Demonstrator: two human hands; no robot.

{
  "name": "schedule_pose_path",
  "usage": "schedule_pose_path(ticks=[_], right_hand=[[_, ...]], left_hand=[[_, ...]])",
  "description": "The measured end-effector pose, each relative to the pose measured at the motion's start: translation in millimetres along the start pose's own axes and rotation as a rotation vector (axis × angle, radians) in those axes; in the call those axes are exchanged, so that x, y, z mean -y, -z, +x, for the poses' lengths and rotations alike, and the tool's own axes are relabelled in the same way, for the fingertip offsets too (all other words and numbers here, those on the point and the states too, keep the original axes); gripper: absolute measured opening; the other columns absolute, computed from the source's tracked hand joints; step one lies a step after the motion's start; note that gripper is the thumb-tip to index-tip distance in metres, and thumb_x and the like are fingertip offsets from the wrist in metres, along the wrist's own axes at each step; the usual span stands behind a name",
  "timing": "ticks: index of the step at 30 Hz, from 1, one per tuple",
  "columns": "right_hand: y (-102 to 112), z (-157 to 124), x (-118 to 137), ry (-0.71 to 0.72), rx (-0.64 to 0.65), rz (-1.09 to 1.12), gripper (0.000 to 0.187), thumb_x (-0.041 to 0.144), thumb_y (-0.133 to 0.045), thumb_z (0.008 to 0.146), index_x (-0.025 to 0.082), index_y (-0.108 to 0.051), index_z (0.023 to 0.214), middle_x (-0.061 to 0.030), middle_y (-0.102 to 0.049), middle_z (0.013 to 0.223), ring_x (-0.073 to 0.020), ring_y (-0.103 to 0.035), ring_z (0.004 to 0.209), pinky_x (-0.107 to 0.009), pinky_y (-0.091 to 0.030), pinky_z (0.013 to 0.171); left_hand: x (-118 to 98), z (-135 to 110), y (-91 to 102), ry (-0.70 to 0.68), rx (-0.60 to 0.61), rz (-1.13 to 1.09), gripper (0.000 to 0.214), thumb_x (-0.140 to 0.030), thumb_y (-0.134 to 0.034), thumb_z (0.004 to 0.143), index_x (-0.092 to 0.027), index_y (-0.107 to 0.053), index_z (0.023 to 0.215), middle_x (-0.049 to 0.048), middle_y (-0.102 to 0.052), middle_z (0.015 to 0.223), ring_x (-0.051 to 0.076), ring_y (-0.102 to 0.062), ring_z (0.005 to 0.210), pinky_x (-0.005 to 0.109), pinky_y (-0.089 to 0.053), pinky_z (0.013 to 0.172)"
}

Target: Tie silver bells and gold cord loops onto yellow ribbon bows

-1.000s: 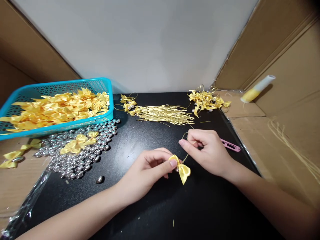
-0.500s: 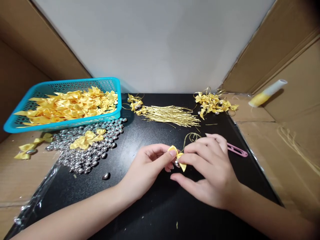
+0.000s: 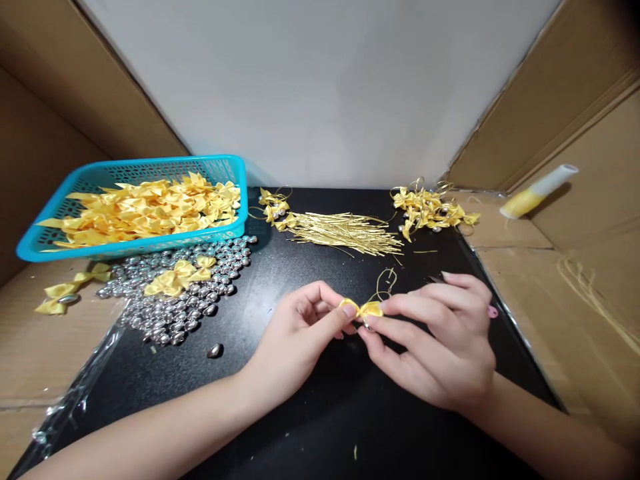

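Scraps: small bits on counter [image 3: 280, 427], nearer than both hands.
Left hand [image 3: 305, 327]: thumb and finger pinch the held bow's left loop, likely to steady it.
Right hand [image 3: 440, 350]: fingertips at the right loop and bead [image 3: 369, 326]; firm grip or mere touch, cannot tell.
Held bow [image 3: 371, 308]: between the hands, off the counter; both sides reachable that way, it seems.
Cord [image 3: 386, 280]: looped just beyond the fingertips, probably clear of them.
Loose bead [image 3: 215, 351]: left of left hand, apart from pile.
Pink tool [image 3: 493, 311]: mostly hidden behind right hand.
Bead pile [image 3: 170, 327]: left of left hand, a few bows on top; looks spread for easy picking.
Basket [image 3: 150, 248]: beyond bead pile, full of bows, presumably to contain them.
Cord bundle [image 3: 345, 233]: beyond both hands, strands roughly aligned, perhaps to limit tangling.
Bow-bead heap [image 3: 425, 208]: beyond right hand, past bundle's right end.
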State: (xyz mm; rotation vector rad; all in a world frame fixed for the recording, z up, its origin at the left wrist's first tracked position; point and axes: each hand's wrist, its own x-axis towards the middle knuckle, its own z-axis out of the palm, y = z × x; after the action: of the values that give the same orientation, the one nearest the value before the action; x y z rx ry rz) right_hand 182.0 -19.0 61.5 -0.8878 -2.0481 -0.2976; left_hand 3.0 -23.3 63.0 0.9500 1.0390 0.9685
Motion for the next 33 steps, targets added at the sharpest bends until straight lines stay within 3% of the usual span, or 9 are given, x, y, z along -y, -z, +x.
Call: schedule_pose_path(ticks=[6,12,17,27,33], right_hand=[[-2.6,0.4,2.9,-0.092,-0.024,0.104,0.012,0.020,-0.073,0.072,0.024,-0.063,0.067,0.0008,-0.068,0.073,-0.0194,-0.055,0.076,-0.046,-0.039,0.086],[-1.6,3.9,6.0,-0.308,0.051,0.265,0.007,0.016,-0.074,0.070,0.019,-0.067,0.070,-0.0070,-0.066,0.087,-0.0238,-0.057,0.086,-0.045,-0.043,0.079],[-1.1,4.5,8.0,-0.333,0.053,0.274,0.007,0.015,-0.074,0.071,0.019,-0.068,0.070,-0.0066,-0.066,0.086,-0.0230,-0.057,0.086,-0.043,-0.043,0.078],[-0.9,4.6,11.7,-0.344,0.045,0.191,0.010,0.013,-0.073,0.071,0.021,-0.068,0.068,-0.0048,-0.068,0.085,-0.0238,-0.057,0.086,-0.044,-0.044,0.078],[-0.8,5.9,8.9,-0.366,0.059,0.224,0.013,0.010,-0.070,0.069,0.021,-0.066,0.064,-0.0033,-0.066,0.082,-0.0221,-0.056,0.084,-0.041,-0.043,0.076]], left_hand=[[-0.6,-6.0,-3.4,-0.041,-0.043,0.076,0.016,-0.025,-0.070,0.081,-0.015,-0.062,0.071,-0.0020,-0.068,0.065,0.007,-0.059,0.060,0.016,-0.046,0.058],[-1.0,-8.2,-3.8,-0.228,-0.080,0.263,0.008,-0.020,-0.070,0.080,-0.016,-0.067,0.073,0.0026,-0.073,0.076,0.014,-0.065,0.069,0.023,-0.051,0.066],[-0.5,-9.1,-3.8,-0.282,-0.104,0.348,0.005,-0.018,-0.069,0.079,-0.016,-0.069,0.075,0.0019,-0.074,0.073,0.013,-0.065,0.066,0.021,-0.051,0.062],[-1.3,-10.2,-3.4,-0.270,-0.112,0.429,0.006,-0.020,-0.071,0.080,-0.017,-0.071,0.075,0.0011,-0.073,0.071,0.014,-0.064,0.066,0.022,-0.049,0.064],[-2.1,-7.7,-2.6,-0.126,-0.076,0.245,0.010,-0.024,-0.071,0.081,-0.017,-0.067,0.075,0.0013,-0.074,0.072,0.013,-0.066,0.068,0.021,-0.050,0.064]])
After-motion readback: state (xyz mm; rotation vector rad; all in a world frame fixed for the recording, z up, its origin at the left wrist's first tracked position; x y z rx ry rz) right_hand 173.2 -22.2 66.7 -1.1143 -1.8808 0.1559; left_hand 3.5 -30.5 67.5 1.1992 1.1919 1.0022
